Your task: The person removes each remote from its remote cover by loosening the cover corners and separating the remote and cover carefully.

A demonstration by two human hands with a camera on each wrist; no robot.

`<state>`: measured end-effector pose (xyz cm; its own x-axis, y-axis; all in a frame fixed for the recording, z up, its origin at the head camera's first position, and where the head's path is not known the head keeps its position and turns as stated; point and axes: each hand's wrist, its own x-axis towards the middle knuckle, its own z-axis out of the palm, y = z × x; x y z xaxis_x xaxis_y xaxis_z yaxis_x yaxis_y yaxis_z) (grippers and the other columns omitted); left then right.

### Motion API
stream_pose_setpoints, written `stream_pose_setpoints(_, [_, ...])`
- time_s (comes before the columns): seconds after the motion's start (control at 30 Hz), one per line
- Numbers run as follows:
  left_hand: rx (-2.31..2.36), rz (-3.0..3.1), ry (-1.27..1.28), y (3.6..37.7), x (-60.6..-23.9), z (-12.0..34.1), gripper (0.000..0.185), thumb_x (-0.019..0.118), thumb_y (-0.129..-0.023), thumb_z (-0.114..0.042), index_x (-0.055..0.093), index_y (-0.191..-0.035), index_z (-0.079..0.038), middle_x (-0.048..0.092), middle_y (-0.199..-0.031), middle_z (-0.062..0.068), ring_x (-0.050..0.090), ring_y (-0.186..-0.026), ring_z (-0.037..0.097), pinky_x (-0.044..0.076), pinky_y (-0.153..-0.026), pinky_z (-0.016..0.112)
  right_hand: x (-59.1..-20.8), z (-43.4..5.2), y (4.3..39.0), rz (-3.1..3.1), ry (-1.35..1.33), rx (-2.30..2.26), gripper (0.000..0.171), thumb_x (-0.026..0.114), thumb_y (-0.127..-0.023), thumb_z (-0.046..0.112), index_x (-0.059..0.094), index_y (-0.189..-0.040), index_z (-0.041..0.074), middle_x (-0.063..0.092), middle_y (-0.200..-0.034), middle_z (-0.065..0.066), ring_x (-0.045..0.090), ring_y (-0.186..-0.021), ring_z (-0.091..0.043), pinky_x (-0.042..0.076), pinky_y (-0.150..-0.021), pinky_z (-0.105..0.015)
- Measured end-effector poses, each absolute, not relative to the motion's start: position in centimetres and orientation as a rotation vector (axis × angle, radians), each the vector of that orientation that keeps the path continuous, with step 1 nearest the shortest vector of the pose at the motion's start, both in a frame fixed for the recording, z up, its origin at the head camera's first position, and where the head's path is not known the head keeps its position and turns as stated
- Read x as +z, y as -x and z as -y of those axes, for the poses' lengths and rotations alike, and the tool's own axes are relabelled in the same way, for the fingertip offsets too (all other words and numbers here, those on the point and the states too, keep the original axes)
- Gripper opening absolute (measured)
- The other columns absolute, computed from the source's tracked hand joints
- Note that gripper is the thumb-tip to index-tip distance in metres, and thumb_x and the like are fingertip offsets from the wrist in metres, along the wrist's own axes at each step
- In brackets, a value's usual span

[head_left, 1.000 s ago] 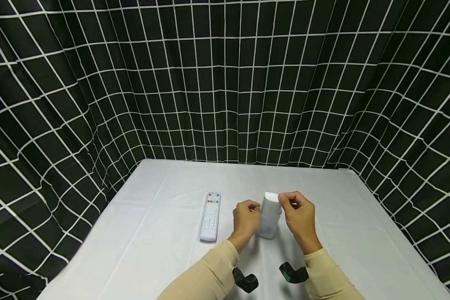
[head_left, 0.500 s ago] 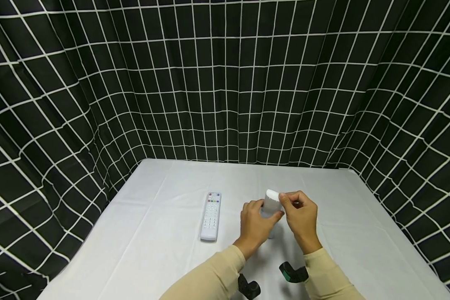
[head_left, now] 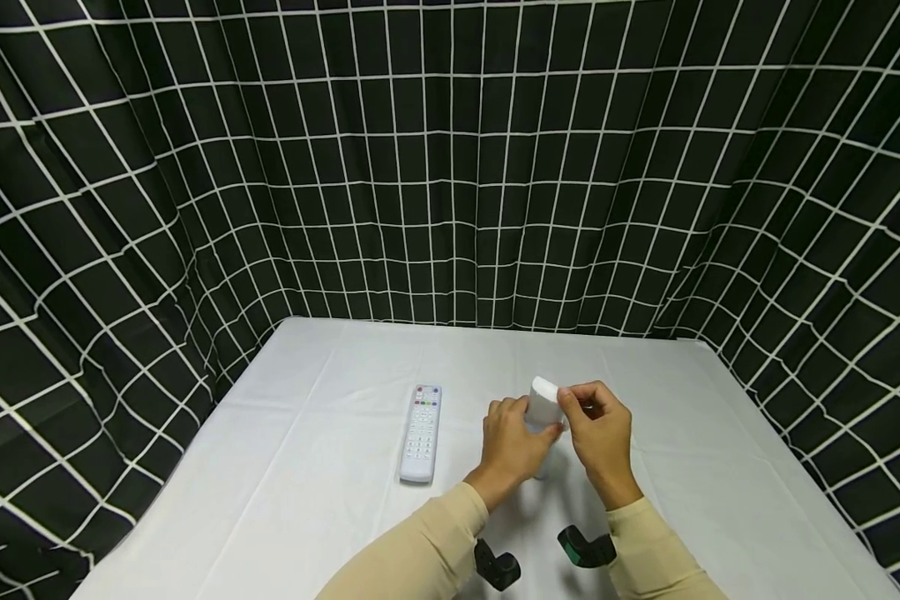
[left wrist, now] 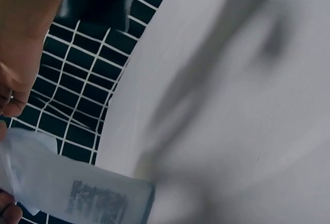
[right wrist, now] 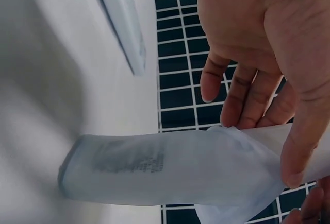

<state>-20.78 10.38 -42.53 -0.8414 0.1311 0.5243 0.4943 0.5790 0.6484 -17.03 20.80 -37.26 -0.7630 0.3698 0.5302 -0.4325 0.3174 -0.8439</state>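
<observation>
In the head view a slim white object (head_left: 543,402) with a flat, rounded end stands tilted, its lower part inside a frosted translucent sleeve (right wrist: 180,170). Grey printed text shows on the sleeve, whose mouth flares around the object. My left hand (head_left: 512,442) grips the sleeve near that mouth, thumb on one side and fingers on the other. The object's upper corner is pinched between thumb and fingers of my right hand (head_left: 598,437). My left hand hides most of the sleeve in the head view.
Left of my hands a white remote control (head_left: 421,433) lies face up on the white-covered table (head_left: 307,467). Black curtains (head_left: 450,167) with a white grid surround the table. Each wrist carries a black camera mount (head_left: 587,547).
My left hand has moved up and right from beside the sleeve and taken hold of it. The white object tilts a little more. My right hand keeps its pinch, and the remote control has not moved.
</observation>
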Motion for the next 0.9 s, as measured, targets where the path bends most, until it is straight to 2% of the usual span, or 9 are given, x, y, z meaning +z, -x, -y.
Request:
stream_pose_setpoints(0.17, [-1.180,2.451,0.539,21.0,-42.4,-10.1,0.039,0.078,-0.080,-0.034,0.070,-0.106,-0.005,0.065,-0.093,0.002,0.052,-0.088,0.017,0.040,-0.074,0.032,-37.2,-20.9,16.8,2.028,-0.104,1.511,0.016,0.060,-0.092,-0.007,0.067,-0.105,-0.013,0.066,-0.095,-0.024,0.062,-0.075,-0.021,0.050,-0.063,-0.020])
stream_pose_setpoints(0.27, [-1.165,2.463,0.530,21.0,-42.4,-10.1,0.039,0.077,-0.081,-0.035,0.070,-0.105,-0.006,0.065,-0.093,0.002,0.052,-0.088,0.016,0.039,-0.073,0.032,-37.5,-21.0,16.8,2.063,-0.159,1.516,0.021,0.058,-0.092,-0.008,0.065,-0.112,-0.013,0.065,-0.100,-0.026,0.064,-0.077,-0.026,0.052,-0.062,-0.023])
stream_pose_setpoints(0.43, [-1.118,2.449,0.492,20.9,-42.5,-10.3,0.042,0.077,-0.078,-0.044,0.069,-0.098,-0.008,0.065,-0.089,0.001,0.052,-0.085,0.017,0.038,-0.069,0.032,-39.2,-21.7,17.8,2.028,-0.261,1.522,0.023,0.061,-0.091,-0.007,0.066,-0.113,-0.010,0.066,-0.100,-0.024,0.063,-0.079,-0.018,0.051,-0.064,-0.021])
stream_pose_setpoints(0.63, [-1.164,2.460,0.482,20.7,-42.2,-10.4,0.045,0.073,-0.083,-0.044,0.069,-0.102,-0.004,0.064,-0.092,0.002,0.051,-0.086,0.018,0.038,-0.072,0.033,-39.8,-22.2,18.4,1.995,-0.323,1.512,0.021,0.067,-0.088,-0.003,0.069,-0.109,-0.006,0.068,-0.101,-0.018,0.060,-0.084,-0.013,0.048,-0.071,-0.020])
stream_pose_setpoints(0.83, [-1.221,2.475,0.594,20.7,-42.3,-10.2,0.050,0.068,-0.089,-0.035,0.061,-0.122,0.003,0.066,-0.111,0.010,0.050,-0.100,0.020,0.037,-0.083,0.038,-38.9,-21.8,17.7,2.050,-0.354,1.478,0.027,0.063,-0.089,-0.009,0.063,-0.115,-0.013,0.064,-0.099,-0.023,0.057,-0.086,-0.011,0.048,-0.071,-0.018])
stream_pose_setpoints(0.9, [-1.229,2.478,0.649,20.7,-42.5,-10.1,0.054,0.064,-0.092,-0.033,0.056,-0.129,0.005,0.063,-0.120,0.012,0.049,-0.107,0.020,0.036,-0.088,0.040,-39.7,-22.4,18.2,2.056,-0.377,1.478,0.031,0.064,-0.089,-0.007,0.061,-0.120,-0.010,0.064,-0.103,-0.022,0.057,-0.088,-0.009,0.048,-0.070,-0.017])
